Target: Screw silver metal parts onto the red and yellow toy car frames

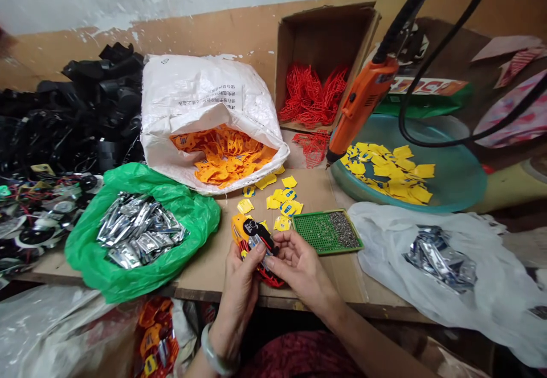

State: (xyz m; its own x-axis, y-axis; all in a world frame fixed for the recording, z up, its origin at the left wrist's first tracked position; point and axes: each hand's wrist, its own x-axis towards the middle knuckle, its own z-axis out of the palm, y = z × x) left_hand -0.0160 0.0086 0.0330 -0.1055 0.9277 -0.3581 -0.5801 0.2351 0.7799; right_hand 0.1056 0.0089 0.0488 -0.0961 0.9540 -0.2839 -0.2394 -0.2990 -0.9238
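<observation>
Between both hands, over the front edge of the table, is a partly assembled toy (257, 239) with an orange end, a black part, a silvery piece and red wire-like bars below. My left hand (240, 272) is wrapped round its left side, thumb on the silvery piece. From the right, my right hand (299, 264) grips it with the thumb pressed on the silvery piece and the fingers curled behind. Just beyond lie several small yellow pieces (277, 198), some with blue marks. Beside my right hand is a green tray (307, 231) of small screws (344, 229).
An orange electric screwdriver (363, 105) hangs at the right. A white sack (205, 82) of orange parts and a cardboard box (294, 36) of red parts stand behind. Green bag (200, 213) left, teal basin (465, 179) and white bag (384, 241) right; black parts (106, 105) are heaped far left.
</observation>
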